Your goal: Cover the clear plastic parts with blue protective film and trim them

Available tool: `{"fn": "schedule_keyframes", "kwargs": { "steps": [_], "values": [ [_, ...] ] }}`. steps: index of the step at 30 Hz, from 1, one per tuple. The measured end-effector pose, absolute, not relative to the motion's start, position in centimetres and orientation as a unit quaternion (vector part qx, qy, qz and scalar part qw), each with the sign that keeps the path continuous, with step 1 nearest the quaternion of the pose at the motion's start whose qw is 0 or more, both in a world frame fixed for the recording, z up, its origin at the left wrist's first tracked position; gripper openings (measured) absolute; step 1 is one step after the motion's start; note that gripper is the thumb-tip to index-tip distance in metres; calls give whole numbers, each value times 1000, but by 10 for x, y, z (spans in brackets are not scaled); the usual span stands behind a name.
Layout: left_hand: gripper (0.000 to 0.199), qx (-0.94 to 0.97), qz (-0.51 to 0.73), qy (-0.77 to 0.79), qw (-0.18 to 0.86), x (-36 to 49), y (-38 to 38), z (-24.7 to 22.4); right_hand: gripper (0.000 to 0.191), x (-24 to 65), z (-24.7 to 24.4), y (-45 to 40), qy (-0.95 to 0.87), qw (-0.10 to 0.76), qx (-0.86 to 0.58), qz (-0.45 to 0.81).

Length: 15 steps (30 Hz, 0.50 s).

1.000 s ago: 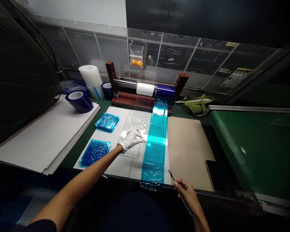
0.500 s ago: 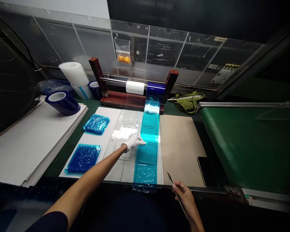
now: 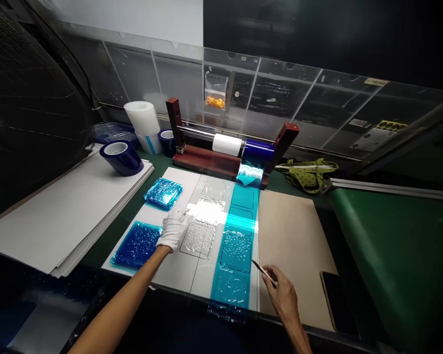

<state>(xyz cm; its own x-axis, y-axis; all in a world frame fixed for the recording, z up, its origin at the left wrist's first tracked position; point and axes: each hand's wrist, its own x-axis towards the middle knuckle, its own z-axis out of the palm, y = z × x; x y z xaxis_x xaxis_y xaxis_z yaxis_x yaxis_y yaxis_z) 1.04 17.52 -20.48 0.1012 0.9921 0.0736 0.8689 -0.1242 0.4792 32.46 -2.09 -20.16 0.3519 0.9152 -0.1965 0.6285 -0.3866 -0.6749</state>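
My left hand (image 3: 174,227), in a white glove, hovers over or touches the left edge of clear sheets (image 3: 198,239) with dark outlines; its fingers reach forward and nothing shows in them. My bare right hand (image 3: 281,291) grips a thin scalpel (image 3: 260,268), its dark tip at the right edge of the blue film strip (image 3: 232,290). That strip runs down the white board from a blue film roll (image 3: 257,150), with outlined rectangles on or under it. To the left lie two stacks of blue-filmed pieces, a far stack (image 3: 164,192) and a near stack (image 3: 136,246).
A wooden roll stand (image 3: 206,164) stands at the back, holding a white roll (image 3: 227,144) too. Loose rolls, one a blue tape roll (image 3: 121,158), sit left near stacked white sheets (image 3: 59,216). Right are brown cardboard (image 3: 295,236), a phone (image 3: 337,300), a green pouch (image 3: 308,174) and a green belt (image 3: 395,246).
My left hand has moved left, off the blue strip, to the clear sheets. My right hand has brought the scalpel up to the strip's right edge. The view has shifted.
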Motion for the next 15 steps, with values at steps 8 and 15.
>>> {"fn": "schedule_keyframes", "kwargs": {
  "steps": [8, 15],
  "values": [
    [27, 777, 58, 619, 101, -6, 155, -234, 27, 231, -194, 119, -695, 65, -703, 135],
    [31, 802, -13, 593, 68, -4, 157, -246, 24, 157, -211, 192, -744, 14, -652, 145]
  ]
}}
